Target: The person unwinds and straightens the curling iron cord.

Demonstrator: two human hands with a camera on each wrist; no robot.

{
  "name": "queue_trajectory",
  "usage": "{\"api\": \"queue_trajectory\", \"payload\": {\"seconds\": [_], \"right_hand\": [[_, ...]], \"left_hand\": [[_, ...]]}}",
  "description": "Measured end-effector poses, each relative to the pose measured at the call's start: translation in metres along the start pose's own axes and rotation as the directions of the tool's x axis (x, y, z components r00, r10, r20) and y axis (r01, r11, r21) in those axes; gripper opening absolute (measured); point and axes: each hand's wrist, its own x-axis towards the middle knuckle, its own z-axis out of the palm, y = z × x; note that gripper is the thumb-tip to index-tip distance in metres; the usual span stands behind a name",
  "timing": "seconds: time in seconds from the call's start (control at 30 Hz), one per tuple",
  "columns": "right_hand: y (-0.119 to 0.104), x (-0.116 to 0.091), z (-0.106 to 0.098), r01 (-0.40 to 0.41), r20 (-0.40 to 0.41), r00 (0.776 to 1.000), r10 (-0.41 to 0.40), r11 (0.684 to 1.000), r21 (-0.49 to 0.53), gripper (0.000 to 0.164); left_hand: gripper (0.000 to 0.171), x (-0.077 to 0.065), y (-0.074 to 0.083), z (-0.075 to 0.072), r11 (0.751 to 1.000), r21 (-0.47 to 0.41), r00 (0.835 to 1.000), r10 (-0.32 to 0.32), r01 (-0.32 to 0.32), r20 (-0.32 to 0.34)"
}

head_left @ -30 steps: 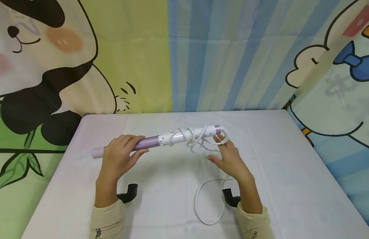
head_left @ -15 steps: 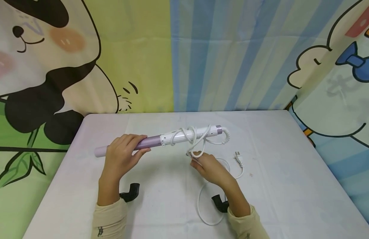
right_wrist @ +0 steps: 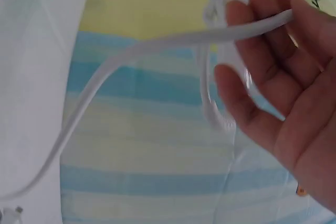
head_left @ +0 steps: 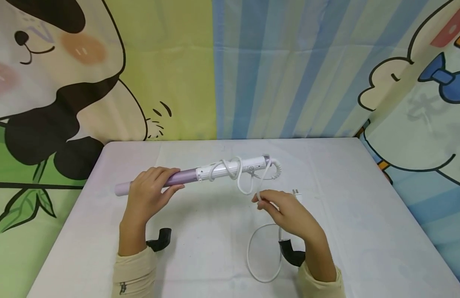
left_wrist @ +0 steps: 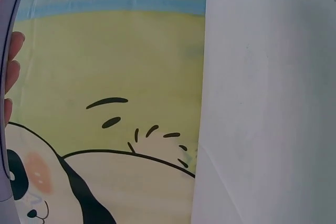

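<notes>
A long lavender-and-white hair straightener (head_left: 186, 176) is held up over the table, its handle end pointing right. My left hand (head_left: 148, 190) grips its lavender part; in the left wrist view fingertips (left_wrist: 13, 72) show beyond the lavender casing (left_wrist: 4, 182). White cord (head_left: 239, 169) loops loosely round the white handle. Below the handle's right end, my right hand (head_left: 289, 212) pinches a stretch of this cord between thumb and fingers. The right wrist view shows the pinched cord (right_wrist: 178, 40) passing across the fingers of the right hand (right_wrist: 294, 87).
A loop of loose cord (head_left: 248, 256) lies on the white table (head_left: 200, 265) at the front. The two-pin plug (head_left: 297, 193) lies behind the right hand. Black wrist mounts (head_left: 162, 240) stick out from both sleeves. A patterned cloth backdrop (head_left: 185, 70) hangs behind the table.
My right hand went from the handle's right end to the hanging cord, then drew the cord rightward. Fewer coils stay round the handle. The left hand keeps its grip.
</notes>
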Motion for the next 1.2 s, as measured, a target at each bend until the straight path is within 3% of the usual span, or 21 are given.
{"api": "queue_trajectory", "payload": {"seconds": [0.13,0.23,0.3,0.37,0.5,0.63,0.73,0.87,0.97,1.03,1.1,1.2], "right_hand": [[0.013,-0.009,-0.014,-0.030,-0.158,0.987,0.034,0.999,0.024,0.012],[0.029,-0.014,-0.022,-0.146,-0.249,0.957,0.147,0.989,0.023,0.009],[0.039,-0.016,-0.025,-0.248,-0.251,0.936,0.246,0.968,0.025,0.013],[0.050,-0.017,-0.026,-0.326,-0.197,0.925,0.326,0.945,0.035,0.018],[0.067,-0.014,-0.019,-0.394,-0.055,0.916,0.397,0.917,0.063,0.021],[0.075,-0.007,-0.006,-0.413,0.048,0.910,0.411,0.907,0.080,0.022],[0.079,-0.004,0.003,-0.417,0.139,0.902,0.409,0.909,0.031,0.029],[0.080,-0.007,0.004,-0.447,0.283,0.849,0.447,0.892,-0.067,0.042],[0.078,-0.013,-0.003,-0.487,0.329,0.806,0.492,0.867,-0.105,0.044],[0.076,-0.017,-0.010,-0.484,0.297,0.814,0.500,0.865,-0.129,0.039],[0.072,-0.020,-0.016,-0.497,0.207,0.830,0.519,0.855,-0.150,0.036],[0.062,-0.018,-0.019,-0.474,0.047,0.874,0.483,0.871,-0.132,0.037]], "left_hand": [[0.044,0.000,0.000,0.000,1.000,-0.007,1.000,0.000,0.000,-0.003],[0.055,0.000,0.001,-0.001,1.000,-0.009,1.000,0.003,-0.004,-0.017],[0.054,0.001,0.002,-0.002,1.000,-0.008,1.000,0.008,-0.008,-0.023],[0.046,0.002,0.002,-0.002,1.000,-0.009,1.000,0.015,-0.015,-0.026],[0.044,0.003,0.003,-0.001,1.000,0.005,0.999,0.022,-0.022,-0.038],[0.045,0.002,0.002,0.000,1.000,0.027,0.999,0.011,-0.009,-0.050],[0.044,0.001,0.000,-0.001,0.999,0.045,0.999,-0.021,0.023,-0.039],[0.044,-0.001,-0.002,-0.003,0.994,0.076,0.997,-0.074,0.076,-0.033],[0.044,-0.002,-0.004,-0.004,0.992,0.082,0.994,-0.096,0.100,-0.052],[0.042,-0.003,-0.005,-0.005,0.992,0.072,0.992,-0.102,0.106,-0.069],[0.041,-0.003,-0.006,-0.004,0.993,0.057,0.992,-0.098,0.103,-0.079],[0.041,-0.002,-0.005,-0.003,0.995,0.053,0.994,-0.079,0.083,-0.071]]}}
